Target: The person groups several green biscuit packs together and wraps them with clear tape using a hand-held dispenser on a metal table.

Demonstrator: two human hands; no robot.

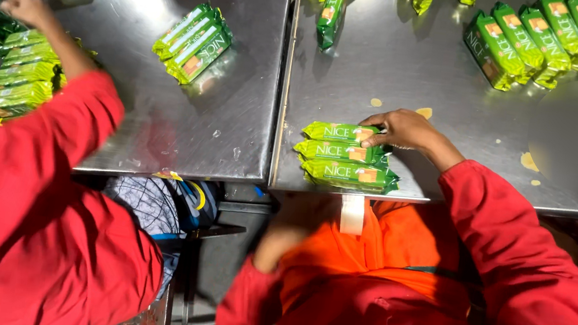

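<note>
The right hand (401, 131) reaches forward in a red sleeve, fingers curled down, palm low. The left hand (279, 238) hangs below the worktop's edge, elbow bent, its grip unclear in shadow.

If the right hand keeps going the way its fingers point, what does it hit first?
The right hand points left along the table, fingertips already on the top green packet of the near stack. It would push that packet first; beyond it lies the seam between the two tables.
</note>
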